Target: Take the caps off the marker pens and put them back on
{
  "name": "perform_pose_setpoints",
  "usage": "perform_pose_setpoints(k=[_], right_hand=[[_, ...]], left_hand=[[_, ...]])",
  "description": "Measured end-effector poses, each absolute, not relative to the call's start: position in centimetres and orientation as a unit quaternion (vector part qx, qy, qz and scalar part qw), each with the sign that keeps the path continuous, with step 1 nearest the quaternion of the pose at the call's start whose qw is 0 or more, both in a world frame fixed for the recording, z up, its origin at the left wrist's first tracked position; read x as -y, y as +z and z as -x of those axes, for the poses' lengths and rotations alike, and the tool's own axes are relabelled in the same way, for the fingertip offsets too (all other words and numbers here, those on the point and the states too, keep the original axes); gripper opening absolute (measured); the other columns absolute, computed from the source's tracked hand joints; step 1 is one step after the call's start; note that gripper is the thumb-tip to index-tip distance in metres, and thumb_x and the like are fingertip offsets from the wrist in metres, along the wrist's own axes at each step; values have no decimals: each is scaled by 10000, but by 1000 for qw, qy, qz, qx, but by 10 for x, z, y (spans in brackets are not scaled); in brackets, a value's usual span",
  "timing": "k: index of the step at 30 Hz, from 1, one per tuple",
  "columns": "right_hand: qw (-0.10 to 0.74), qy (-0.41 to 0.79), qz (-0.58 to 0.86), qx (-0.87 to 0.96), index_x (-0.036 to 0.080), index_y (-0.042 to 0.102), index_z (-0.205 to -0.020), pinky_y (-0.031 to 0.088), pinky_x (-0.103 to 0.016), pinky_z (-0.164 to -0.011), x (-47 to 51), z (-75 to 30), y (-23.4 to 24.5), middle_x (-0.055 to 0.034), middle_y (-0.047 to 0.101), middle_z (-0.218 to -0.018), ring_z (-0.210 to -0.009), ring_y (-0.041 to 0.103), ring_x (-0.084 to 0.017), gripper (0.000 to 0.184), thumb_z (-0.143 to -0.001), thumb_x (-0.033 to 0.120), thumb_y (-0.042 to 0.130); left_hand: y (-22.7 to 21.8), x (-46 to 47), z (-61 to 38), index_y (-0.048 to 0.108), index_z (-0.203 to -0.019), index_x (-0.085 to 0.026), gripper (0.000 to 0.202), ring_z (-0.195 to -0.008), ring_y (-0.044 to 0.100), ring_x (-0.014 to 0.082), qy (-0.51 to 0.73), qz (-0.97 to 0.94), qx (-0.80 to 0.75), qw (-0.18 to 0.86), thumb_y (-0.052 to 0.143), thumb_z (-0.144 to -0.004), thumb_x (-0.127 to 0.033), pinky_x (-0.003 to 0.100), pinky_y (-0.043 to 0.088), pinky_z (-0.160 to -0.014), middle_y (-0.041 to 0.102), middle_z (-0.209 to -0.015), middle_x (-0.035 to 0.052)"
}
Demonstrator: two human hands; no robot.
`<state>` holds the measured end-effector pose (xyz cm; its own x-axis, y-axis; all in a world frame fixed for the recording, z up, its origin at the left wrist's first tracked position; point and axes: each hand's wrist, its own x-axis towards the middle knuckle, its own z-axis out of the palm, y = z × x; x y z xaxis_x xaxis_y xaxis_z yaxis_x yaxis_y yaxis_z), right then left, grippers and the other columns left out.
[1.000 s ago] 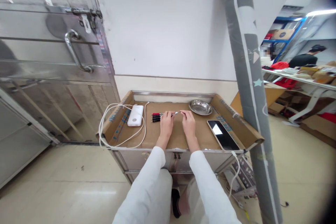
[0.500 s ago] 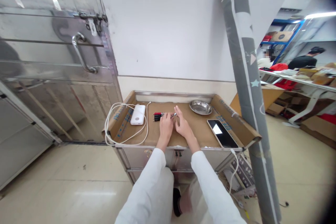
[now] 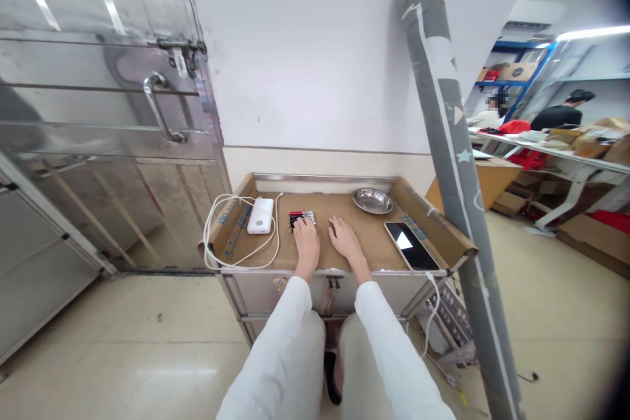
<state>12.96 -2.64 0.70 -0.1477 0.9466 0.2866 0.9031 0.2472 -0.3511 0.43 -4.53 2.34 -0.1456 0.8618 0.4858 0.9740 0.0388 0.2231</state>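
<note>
Several pens (image 3: 300,215), one red and the others black with pale ends, lie side by side in a row on the brown cardboard-lined top (image 3: 325,207) of a metal cabinet. My left hand (image 3: 307,246) rests palm down at the near side of the row. Its fingertips touch or cover the nearest pens; the fingers look slightly apart and nothing is gripped. To the right, my right hand (image 3: 346,241) lies palm down on the cardboard with its fingers spread, holding nothing. A short gap separates it from the pens.
A white power bank (image 3: 260,216) with a looped white cable (image 3: 205,236) sits at the left. A round metal dish (image 3: 373,201) stands at the back right, and a phone (image 3: 412,246) lies nearer. Beside the cabinet leans a long grey roll (image 3: 450,138). People work in the background.
My right hand has lowered from beside the pens to the cardboard, its fingers away from them. My left hand has drawn back slightly, uncovering the pens' pale ends. The view has shifted a little.
</note>
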Motion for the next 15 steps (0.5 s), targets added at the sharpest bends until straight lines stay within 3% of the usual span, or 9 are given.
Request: perform_pose_setpoints(k=[6, 15], right_hand=[[180, 50, 635, 749, 180, 378, -1392, 167, -366, -1135, 29, -131, 7, -43, 326, -1485, -1377, 259, -177, 494, -946, 337, 236], [196, 62, 643, 738, 203, 401, -1375, 161, -391, -1133, 29, -131, 7, -45, 341, -1478, -1373, 267, -184, 477, -936, 335, 270]], left_hand=[[20, 41, -6, 518, -1118, -36, 341, -1006, 533, 243, -242, 651, 709, 123, 287, -868, -42, 359, 436, -879, 547, -1075, 199], [20, 39, -7, 522, -1110, -10, 352, -1048, 518, 265, -248, 660, 700, 117, 294, -843, -37, 387, 415, -908, 543, -1109, 232]])
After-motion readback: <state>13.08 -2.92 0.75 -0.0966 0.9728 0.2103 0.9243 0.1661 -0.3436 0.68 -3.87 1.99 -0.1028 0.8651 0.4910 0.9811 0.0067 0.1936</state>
